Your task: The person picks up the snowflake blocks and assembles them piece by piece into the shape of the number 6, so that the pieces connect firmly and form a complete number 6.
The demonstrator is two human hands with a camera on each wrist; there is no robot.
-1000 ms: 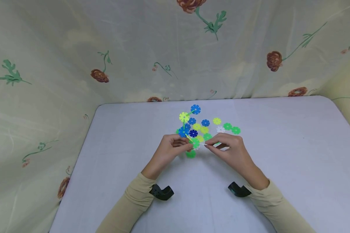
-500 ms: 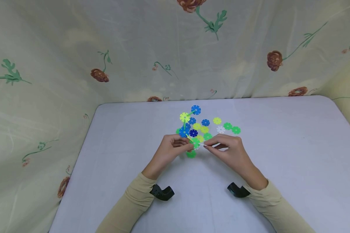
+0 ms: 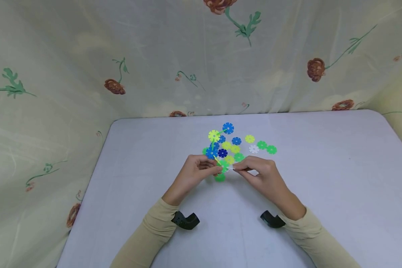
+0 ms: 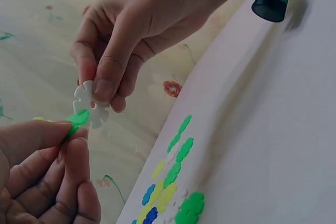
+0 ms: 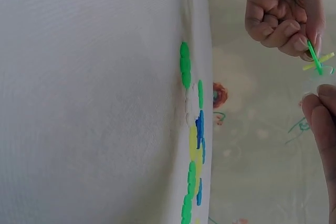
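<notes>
My left hand (image 3: 197,169) pinches a green notched plastic disc (image 4: 76,123) between thumb and fingers. That disc belongs to a chain of slotted discs: a yellow one (image 3: 217,160) seen edge-on crosses it, followed by a blue disc (image 3: 211,153), a thin green one, a yellow-green disc (image 3: 214,136) and a blue disc (image 3: 228,128) at the far end. My right hand (image 3: 261,171) pinches a white notched disc (image 4: 82,102) by its edge. In the left wrist view, the white disc's rim meets the green disc's edge, the two lying crosswise.
Loose discs lie on the white-covered table (image 3: 147,156) beneath and beyond the hands, among them a dark blue disc (image 3: 222,153), a white disc (image 3: 254,149) and a green disc (image 3: 271,149). A flower-printed curtain (image 3: 201,56) hangs behind the table.
My right hand has moved slightly left, bringing the white disc closer against the green one. The chain's far end has swung a little right and toward me. The left hand stays nearly still.
</notes>
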